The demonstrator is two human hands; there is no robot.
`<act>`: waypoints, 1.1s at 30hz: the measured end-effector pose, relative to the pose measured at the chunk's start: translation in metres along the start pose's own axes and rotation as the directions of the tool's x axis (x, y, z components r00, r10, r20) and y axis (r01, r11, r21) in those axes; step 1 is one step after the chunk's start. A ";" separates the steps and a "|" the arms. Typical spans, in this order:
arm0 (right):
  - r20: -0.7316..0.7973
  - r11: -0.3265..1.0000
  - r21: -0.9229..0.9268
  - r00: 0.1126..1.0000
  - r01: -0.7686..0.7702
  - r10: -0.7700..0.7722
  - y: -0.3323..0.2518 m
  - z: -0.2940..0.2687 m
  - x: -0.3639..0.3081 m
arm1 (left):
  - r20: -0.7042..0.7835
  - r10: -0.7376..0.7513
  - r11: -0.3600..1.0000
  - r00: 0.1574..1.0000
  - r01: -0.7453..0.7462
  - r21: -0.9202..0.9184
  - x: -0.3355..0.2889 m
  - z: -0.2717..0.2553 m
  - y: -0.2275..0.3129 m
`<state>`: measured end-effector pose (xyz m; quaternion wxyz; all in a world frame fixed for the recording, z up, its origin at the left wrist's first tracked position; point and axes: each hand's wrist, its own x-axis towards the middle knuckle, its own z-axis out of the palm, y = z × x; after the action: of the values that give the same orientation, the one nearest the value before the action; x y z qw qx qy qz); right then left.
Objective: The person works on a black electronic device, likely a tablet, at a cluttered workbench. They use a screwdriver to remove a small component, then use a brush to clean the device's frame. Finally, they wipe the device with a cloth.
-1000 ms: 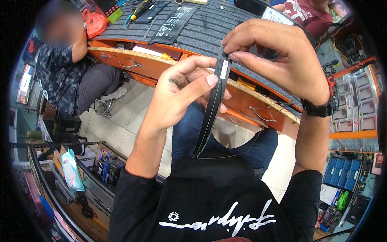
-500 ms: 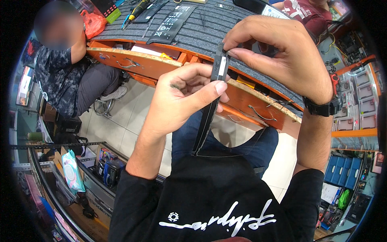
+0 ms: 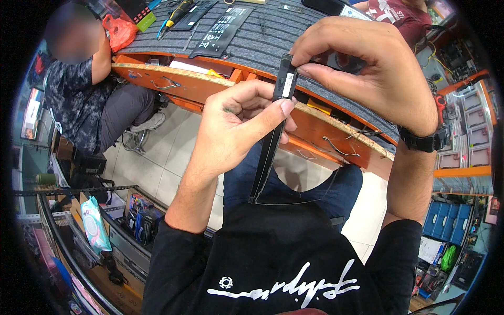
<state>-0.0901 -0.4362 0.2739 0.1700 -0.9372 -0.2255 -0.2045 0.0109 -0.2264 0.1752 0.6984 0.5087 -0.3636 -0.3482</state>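
Note:
A narrow black strip-like part (image 3: pixel 284 84) with a small white label stands on end between my hands, above the drawer edge. My left hand (image 3: pixel 239 118) grips it near its lower part, thumb across the front and fingers curled behind. At its top end, my right hand (image 3: pixel 352 68) pinches with thumb and forefinger, the wrist bent over from the right. A long dark band (image 3: pixel 266 163) runs on below my left hand towards my lap; whether it belongs to the same part I cannot tell.
A flat black battery pack (image 3: pixel 223 32) and a yellow-black screwdriver (image 3: pixel 179 14) lie on the ribbed grey bench mat (image 3: pixel 262 39). Orange drawers (image 3: pixel 173 79) jut out below. A person (image 3: pixel 79 100) sits at left; another in maroon (image 3: pixel 396 18) is across the bench. Shelves (image 3: pixel 462 136) stand at right.
The black part has tilted slightly, and my left hand has shifted a little up and left with it. My right hand keeps its pinch at the top, nearly unmoved.

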 end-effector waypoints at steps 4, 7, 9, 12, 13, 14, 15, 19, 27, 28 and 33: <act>0.048 0.998 -0.023 0.997 0.059 -0.058 0.002 -0.004 0.001 | -0.027 -0.021 0.999 0.999 0.022 0.034 0.000 0.000 -0.002; 0.074 0.998 -0.002 0.996 0.055 -0.055 0.002 -0.006 0.001 | -0.012 -0.013 1.000 1.000 0.013 0.026 0.001 0.000 -0.003; 0.070 0.998 0.031 0.996 0.046 -0.048 0.002 -0.006 0.000 | -0.001 -0.007 1.000 1.000 0.007 0.026 0.001 0.000 -0.003; 0.116 1.000 -0.004 0.993 -0.019 0.019 0.002 -0.008 -0.001 | 0.015 -0.002 0.999 1.000 0.002 0.034 0.000 0.001 -0.003; 0.115 1.000 -0.006 0.993 -0.021 0.022 0.003 -0.008 -0.001 | 0.015 -0.005 1.000 1.000 0.005 0.023 0.000 0.001 -0.003; 0.114 1.000 -0.008 0.993 -0.024 0.025 0.003 -0.008 0.000 | 0.015 -0.009 1.000 1.000 0.008 0.011 0.000 0.002 -0.003; 0.113 1.000 -0.010 0.993 -0.027 0.028 0.004 -0.008 0.000 | 0.025 0.009 1.000 1.000 -0.009 -0.025 -0.001 0.002 -0.003; 0.115 1.000 -0.005 0.993 -0.026 0.026 0.005 -0.010 0.000 | 0.040 0.009 0.999 0.999 -0.007 -0.033 0.001 0.000 -0.004; 0.080 0.998 -0.012 0.994 -0.069 0.069 0.003 -0.007 0.001 | 0.040 0.025 0.999 0.999 -0.024 -0.029 0.002 0.001 -0.005; 0.082 0.996 -0.019 0.993 -0.087 0.088 0.003 -0.006 0.001 | 0.032 0.011 1.000 0.999 -0.011 -0.004 0.002 0.001 -0.005; 0.090 0.991 -0.048 0.987 -0.127 0.131 0.001 -0.005 0.001 | 0.038 0.069 0.997 0.997 -0.070 0.014 0.005 0.002 -0.006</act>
<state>-0.0909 -0.4387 0.2785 0.1525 -0.9617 -0.1678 -0.1538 0.0114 -0.2330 0.1704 0.6991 0.4946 -0.3968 -0.3305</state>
